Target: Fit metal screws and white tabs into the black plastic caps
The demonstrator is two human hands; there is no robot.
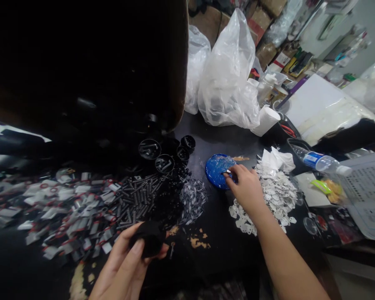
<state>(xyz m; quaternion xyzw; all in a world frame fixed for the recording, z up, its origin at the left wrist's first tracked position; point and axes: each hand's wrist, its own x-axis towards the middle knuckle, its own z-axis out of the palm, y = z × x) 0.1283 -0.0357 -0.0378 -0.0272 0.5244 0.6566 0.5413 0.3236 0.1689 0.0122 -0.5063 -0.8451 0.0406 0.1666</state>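
Observation:
My left hand (126, 260) is wrapped round a black, hollow, cup-like part (149, 239) near the front of the dark table. My right hand (245, 183) pinches a small dark piece (226, 172) too small to name. Its fingertips are over a round blue lid (214, 171) that holds a clear, grease-like substance. Right beside that forearm lies a heap of flat white pieces (279, 191). Between the hands is a pile of small grey pieces (192, 198). Metal springs (137, 198) lie beyond my left hand.
Metal pieces with red rings (78, 216) cover the left side. Several black cups (164, 163) with small parts stand at the back, beneath a large dark overhanging shape (87, 62). White plastic bags (226, 83) are behind. A plastic bottle (325, 161) lies on the right.

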